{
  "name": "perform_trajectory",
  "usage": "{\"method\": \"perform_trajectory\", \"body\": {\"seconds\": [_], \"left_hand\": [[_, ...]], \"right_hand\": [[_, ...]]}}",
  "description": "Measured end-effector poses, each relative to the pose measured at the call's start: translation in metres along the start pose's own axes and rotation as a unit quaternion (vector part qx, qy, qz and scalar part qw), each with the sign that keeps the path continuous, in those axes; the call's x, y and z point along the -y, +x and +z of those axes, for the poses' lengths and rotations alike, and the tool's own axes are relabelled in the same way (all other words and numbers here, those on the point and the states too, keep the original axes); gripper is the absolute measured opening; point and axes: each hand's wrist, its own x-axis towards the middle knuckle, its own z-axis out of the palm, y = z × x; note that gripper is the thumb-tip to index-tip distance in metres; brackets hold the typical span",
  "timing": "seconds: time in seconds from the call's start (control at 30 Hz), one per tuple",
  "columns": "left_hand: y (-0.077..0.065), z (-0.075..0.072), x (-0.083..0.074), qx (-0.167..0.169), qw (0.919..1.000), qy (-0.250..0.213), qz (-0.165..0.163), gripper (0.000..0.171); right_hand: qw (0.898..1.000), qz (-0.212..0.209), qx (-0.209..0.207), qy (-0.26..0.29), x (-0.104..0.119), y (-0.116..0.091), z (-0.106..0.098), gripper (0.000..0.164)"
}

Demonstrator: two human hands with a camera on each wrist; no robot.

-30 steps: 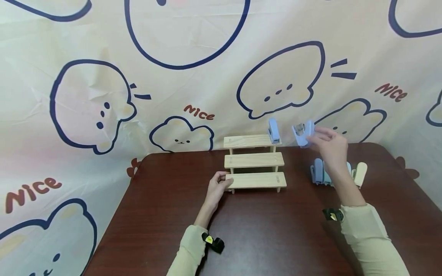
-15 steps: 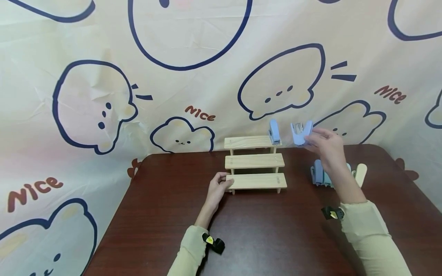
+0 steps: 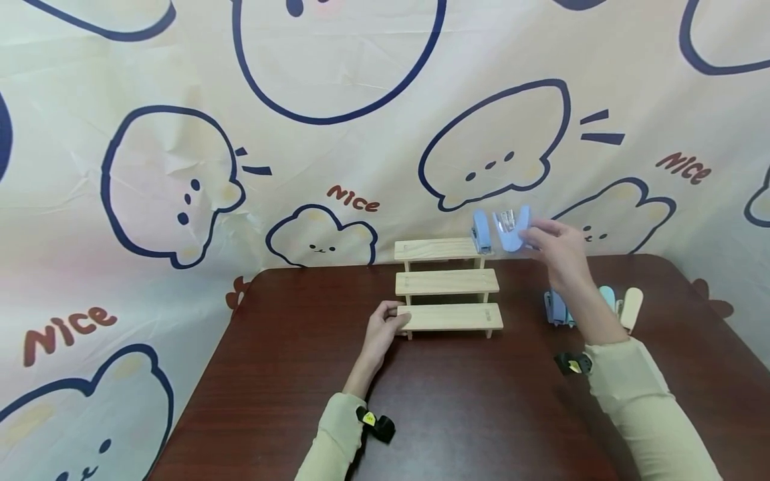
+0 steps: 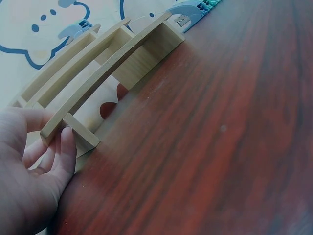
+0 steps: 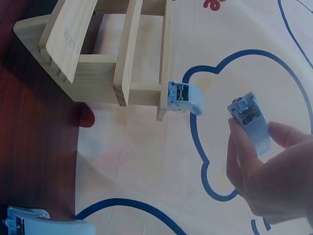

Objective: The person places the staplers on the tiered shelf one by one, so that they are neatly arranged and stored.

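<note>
My left hand (image 3: 379, 331) grips the left end of the lowest step of a pale wooden three-step rack (image 3: 448, 317), its thumb on top and fingers beneath, as the left wrist view shows. My right hand (image 3: 562, 257) pinches a light blue plastic spring clip (image 3: 512, 234) between thumb and fingers. Metal shows between the clip's spread arms. It is in the air, just right of another blue clip (image 3: 481, 232) that stands at the right end of the top step. In the right wrist view, a gap separates the held clip (image 5: 250, 122) from the standing one (image 5: 185, 98).
Several more clips, including a blue one (image 3: 555, 308) and a cream one (image 3: 630, 308), stand on the dark wooden table (image 3: 469, 407) at the right, partly hidden by my right forearm. A cartoon-printed cloth (image 3: 337, 157) hangs behind the rack.
My right hand has carried the blue clip left, closer to the standing clip and the top step. My left hand keeps its grip on the rack. The view has shifted slightly.
</note>
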Motion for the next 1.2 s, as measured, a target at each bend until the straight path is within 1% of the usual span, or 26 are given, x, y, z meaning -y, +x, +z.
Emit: {"method": "perform_trajectory", "body": {"seconds": [0.13,0.27,0.4,0.6,0.8,0.93,1.2], "left_hand": [[0.000,0.000,0.001,0.000,1.0000,0.000,0.003,0.039],[-0.001,-0.001,0.000,0.006,1.0000,0.003,0.003,0.039],[-0.001,-0.001,-0.002,0.007,1.0000,0.005,0.004,0.039],[-0.001,-0.001,-0.003,0.007,1.0000,0.006,-0.003,0.041],[-0.003,0.001,-0.003,0.000,1.0000,0.003,0.001,0.040],[-0.001,0.001,-0.001,-0.001,1.0000,-0.001,0.000,0.040],[0.015,-0.002,0.027,-0.014,0.9999,-0.002,-0.002,0.039]], "right_hand": [[1.000,0.004,-0.004,0.004,0.001,0.003,0.006,0.056],[1.000,0.004,-0.007,-0.014,0.004,0.005,0.013,0.055],[0.999,-0.011,0.004,-0.036,0.006,0.006,0.021,0.055],[0.999,-0.019,0.017,-0.032,0.007,0.007,0.031,0.053],[0.998,-0.030,0.039,-0.040,0.005,0.012,0.041,0.052],[0.998,-0.032,0.047,-0.042,0.003,0.015,0.045,0.052],[0.996,-0.045,0.041,-0.061,-0.001,0.016,0.054,0.049]]}}
